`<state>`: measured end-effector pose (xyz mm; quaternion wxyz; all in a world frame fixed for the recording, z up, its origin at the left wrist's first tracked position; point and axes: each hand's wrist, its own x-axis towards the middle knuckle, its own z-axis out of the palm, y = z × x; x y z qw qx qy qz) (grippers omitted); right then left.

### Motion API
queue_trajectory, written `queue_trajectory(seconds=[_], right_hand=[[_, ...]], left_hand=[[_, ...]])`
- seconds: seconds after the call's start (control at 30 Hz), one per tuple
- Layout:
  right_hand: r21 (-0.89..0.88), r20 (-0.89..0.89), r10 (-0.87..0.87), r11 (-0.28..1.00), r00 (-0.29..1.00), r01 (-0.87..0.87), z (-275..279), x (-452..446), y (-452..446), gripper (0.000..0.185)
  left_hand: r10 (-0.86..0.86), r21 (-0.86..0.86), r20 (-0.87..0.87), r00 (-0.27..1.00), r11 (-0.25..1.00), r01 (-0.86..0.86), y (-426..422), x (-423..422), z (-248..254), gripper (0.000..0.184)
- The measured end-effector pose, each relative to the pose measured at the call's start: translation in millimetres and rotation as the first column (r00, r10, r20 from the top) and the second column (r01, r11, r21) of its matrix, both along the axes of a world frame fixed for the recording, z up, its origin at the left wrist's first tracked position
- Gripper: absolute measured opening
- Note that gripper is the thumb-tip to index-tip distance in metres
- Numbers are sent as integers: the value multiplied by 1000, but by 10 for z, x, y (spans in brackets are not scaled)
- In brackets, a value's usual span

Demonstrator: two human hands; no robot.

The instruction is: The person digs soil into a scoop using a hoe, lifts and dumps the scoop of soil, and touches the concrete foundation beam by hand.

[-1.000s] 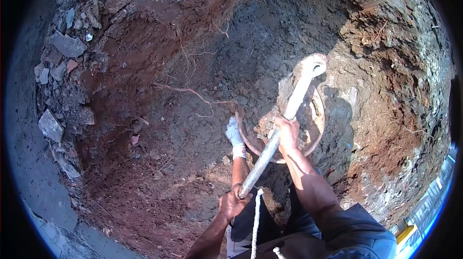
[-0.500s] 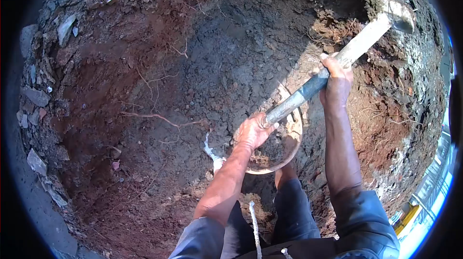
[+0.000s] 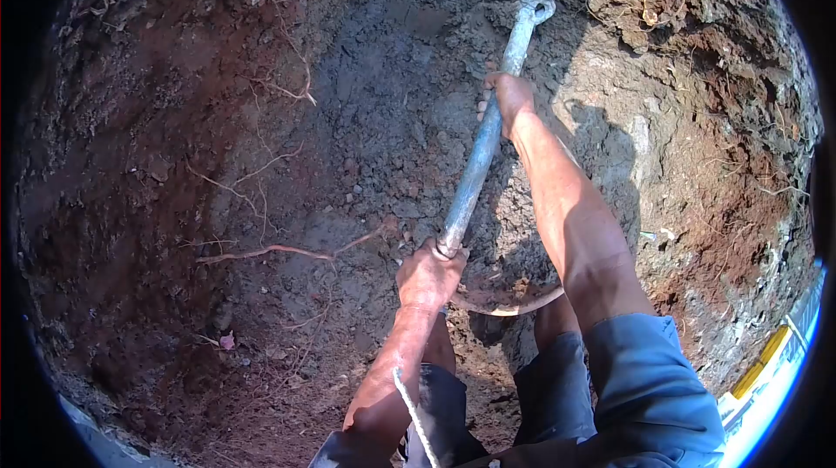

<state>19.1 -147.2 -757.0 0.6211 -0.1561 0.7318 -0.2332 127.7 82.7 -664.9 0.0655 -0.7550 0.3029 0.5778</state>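
- Head view: pole (image 3: 475,172), blue-grey w/ pale patches, slants across dug soil (image 3: 374,120); far end carries a rounded head w/ a hole thru it; can't tell if that end touches the soil
- L hand (image 3: 431,275) at pole's lower end; fingers wrapped round it, back of hand up; grip closed on pole
- R hand (image 3: 508,102) farther up, a bit below pole's holed end; fingers curled round, tips showing on pole's L side; also closed on it, well apart from L hand
- Curved rim (image 3: 509,308) below & to R of pole's lower end; partly hidden behind R forearm (image 3: 570,215), so full shape unclear
- Brown root (image 3: 283,249) lies L of pole's lower end, bent partway along; thin roots (image 3: 300,92) farther off, L of pole's upper half
- Pink scrap (image 3: 227,341) on soil, well L of pole & lower than its near end
- White cord (image 3: 416,416) hangs below pole's lower end, over L forearm (image 3: 392,368) & dark clothing
- Blue-grey sleeve (image 3: 657,381) on R arm, below & R of pole; bare lower legs (image 3: 557,320) btwn the arms, below pole; feet not visible
- Yellow thing (image 3: 762,363) far R of pole, nr view's edge; too small to tell what; soil R of pole sunlit, L side darker
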Motion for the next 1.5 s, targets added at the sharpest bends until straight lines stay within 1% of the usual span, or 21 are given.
queue_trajectory(seconds=[0.1, 0.5, 0.67, 0.7, 0.77, 0.8, 0.83, 0.9, 0.93, 0.97, 1.07, 1.1, 1.13, 1.17, 1.2, 1.23, 1.3, 1.37, 1.43, 1.47, 1.5], right_hand=[[82, -49, 15, 997, 999, -11, -155, 203, 307, 14], [221, 136, 9, 974, 991, -39, 174, 83, 505, 12], [230, 233, -3, 972, 973, -52, 695, -388, 828, 10], [235, 220, -6, 971, 976, -47, 891, -483, 962, 10], [193, 162, -34, 981, 986, 3, 1177, -699, 1210, 7], [184, 144, -59, 982, 988, 32, 1319, -833, 1340, 7], [166, 136, -79, 984, 988, 56, 1431, -942, 1423, 7], [44, 200, -217, 976, 955, 213, 1654, -1091, 1569, 10], [124, 123, -275, 958, 954, 260, 1871, -1127, 1621, 11], [85, 90, -286, 957, 954, 278, 1880, -1251, 1749, 12], [-9, 108, -414, 909, 904, 417, 2223, -1143, 2128, 10], [6, 103, -469, 882, 877, 471, 2270, -1033, 2296, 9], [-88, 144, -426, 894, 893, 440, 2193, -936, 2563, 6], [25, 141, -427, 903, 893, 428, 2050, -869, 2799, 5], [138, 122, -516, 855, 848, 500, 1950, -732, 2960, 3], [298, 139, -563, 808, 815, 508, 1847, -686, 3081, 6], [354, 150, -518, 824, 842, 443, 1779, -686, 3123, 10], [300, 62, -439, 865, 896, 403, 1811, -1005, 2978, 9], [146, 105, -548, 834, 830, 532, 1942, -1412, 2640, 2], [115, 196, -601, 798, 774, 591, 2108, -1611, 2388, 5], [20, 169, -540, 838, 824, 545, 2240, -1828, 2165, 7]], left_hand=[[-27, 95, 27, 999, 995, 25, 256, 225, 156, 54], [73, 175, 74, 995, 981, -85, 398, -89, 693, 55], [108, 45, -7, 994, 993, -108, 834, -485, 1131, 52], [51, 186, -72, 996, 982, -37, 864, -470, 1298, 50], [-21, 120, -82, 996, 992, 31, 1217, -519, 1380, 55], [12, 334, -100, 995, 942, 23, 1068, -453, 1616, 60], [40, 249, -173, 984, 969, 5, 1372, -481, 1521, 65], [-270, 265, -249, 930, 905, 334, 1186, -295, 1769, 63], [-269, 193, -244, 932, 928, 319, 1477, -320, 1643, 60], [-276, 119, -260, 925, 942, 315, 1269, -202, 1805, 57], [-437, -214, -136, 889, 889, 405, 1756, 55, 1454, 48], [-297, -275, -125, 947, 927, 254, 1818, 167, 1353, 37], [-227, -229, -82, 970, 952, 203, 2076, 261, 1084, 30], [-212, -196, -10, 977, 959, 206, 2206, 373, 863, 29], [-319, -11, 80, 944, 947, 320, 2073, 493, 849, 29], [-324, 162, 115, 939, 939, 304, 2268, 595, 611, 29], [-332, 64, 172, 927, 943, 326, 2286, 600, 794, 29], [-57, 153, 78, 995, 987, 44, 2158, 288, 751, 30], [-278, -95, 146, 949, 951, 293, 1634, -86, 765, 31], [-255, -228, 166, 953, 930, 289, 1347, -261, 769, 31], [-231, -345, 166, 959, 897, 276, 1147, -453, 870, 31]])
